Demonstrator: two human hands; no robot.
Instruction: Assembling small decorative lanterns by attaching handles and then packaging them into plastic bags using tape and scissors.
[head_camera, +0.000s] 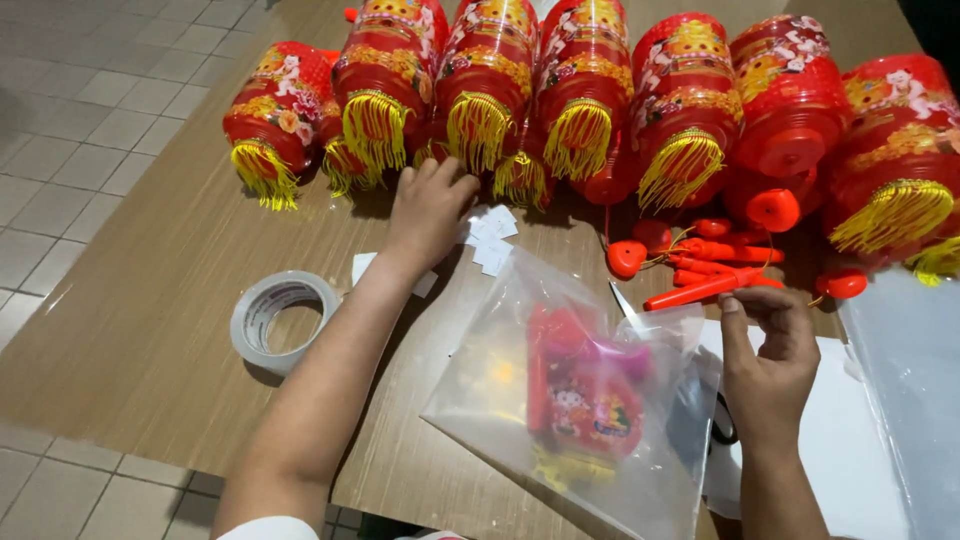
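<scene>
Hands work over a wood-grain table (150, 330) in the head view. The left hand (428, 207) reaches to twelve o'clock, palm down with fingers loosely spread, resting on a scatter of small white paper slips (490, 238); whether it pinches one I cannot tell. The right hand (768, 350), at four o'clock of the left, has thumb and forefinger pressed together at the top edge of a clear plastic bag (560, 400), which lies between the two forearms and holds a flattened red-and-pink lantern (585, 395) with a yellow tassel.

At nine o'clock of the bag sits a roll of clear tape (280, 320), well apart from both hands. At twelve o'clock, behind the left hand, a row of round red plastic lanterns (580, 90) with gold print and yellow fringe tassels lies side by side. Loose red-orange handles and caps (705, 270) are strewn just above the right hand. Dark scissors handles (722, 425) peek out beside the right wrist, on white sheets (850, 440). More clear film (910, 380) lies at three o'clock. Grey floor tiles (90, 120) surround the table.
</scene>
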